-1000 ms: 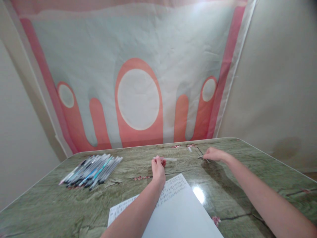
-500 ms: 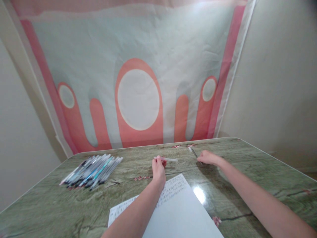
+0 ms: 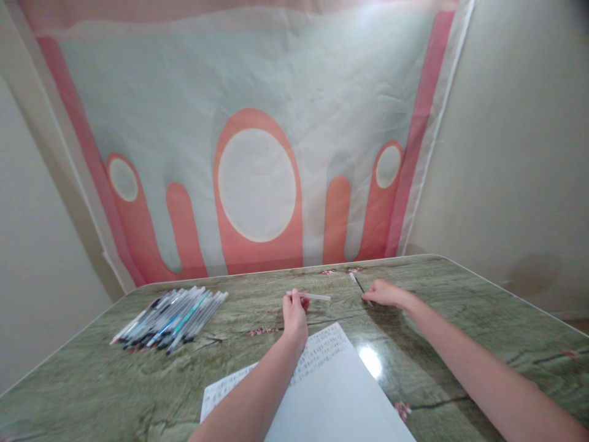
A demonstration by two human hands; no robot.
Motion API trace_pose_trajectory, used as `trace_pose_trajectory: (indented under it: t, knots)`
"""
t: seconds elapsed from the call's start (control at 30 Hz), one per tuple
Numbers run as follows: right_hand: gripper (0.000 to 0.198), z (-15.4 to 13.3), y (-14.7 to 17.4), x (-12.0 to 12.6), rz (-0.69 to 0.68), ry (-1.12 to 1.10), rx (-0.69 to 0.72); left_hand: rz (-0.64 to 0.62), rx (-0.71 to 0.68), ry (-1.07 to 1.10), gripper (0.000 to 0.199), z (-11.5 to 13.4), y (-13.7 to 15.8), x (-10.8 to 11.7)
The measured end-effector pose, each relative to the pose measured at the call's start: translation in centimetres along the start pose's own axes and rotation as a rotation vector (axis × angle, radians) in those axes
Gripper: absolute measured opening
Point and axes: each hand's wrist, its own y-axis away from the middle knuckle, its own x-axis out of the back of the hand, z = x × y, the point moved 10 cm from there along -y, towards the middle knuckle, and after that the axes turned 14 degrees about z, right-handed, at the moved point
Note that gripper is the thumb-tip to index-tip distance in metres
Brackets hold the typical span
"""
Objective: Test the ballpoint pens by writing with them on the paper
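Near the middle of the table, my left hand (image 3: 295,313) is closed on a clear, pinkish pen barrel (image 3: 317,297) that points right, roughly level. Farther right, my right hand (image 3: 385,293) pinches the near end of a thin dark pen refill (image 3: 359,284). Its whitish far end (image 3: 353,277) points away from me toward the table's back edge. A gap separates the barrel from the refill. My fingers hide the gripped end of each piece.
A pile of pens (image 3: 175,319), mostly clear with some blue and dark ones, lies at the left. White paper with handwriting (image 3: 340,393) lies under my left forearm on the wood-patterned table (image 3: 110,393). Behind hangs a pink and grey cloth (image 3: 184,80).
My right hand has shifted slightly left with the dark refill. My left hand and the clear barrel stay in place.
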Motion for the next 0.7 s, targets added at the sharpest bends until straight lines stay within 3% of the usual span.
trace_pose_trajectory:
  t: [0.37, 0.47, 0.6, 0.7]
  knots:
    - [0.036, -1.2, 0.5, 0.8, -0.002, -0.175, -0.009, -0.021, -0.006, 0.006, 0.025, 0.3, 0.3, -0.2]
    - [0.034, -3.8, 1.2, 1.6, 0.0, -0.249, 0.058, -0.051, -0.021, -0.012, 0.027, 0.4, 0.5, -0.5]
    - [0.034, -9.5, 3.4, 2.1, -0.048, -0.41, 0.279, -0.154, -0.071, -0.052, 0.029, 0.7, 1.2, -1.4]
    - [0.035, -12.4, 5.1, 1.5, -0.094, -0.384, 0.385, -0.219, -0.082, -0.087, 0.031, 0.6, 1.6, -2.0]
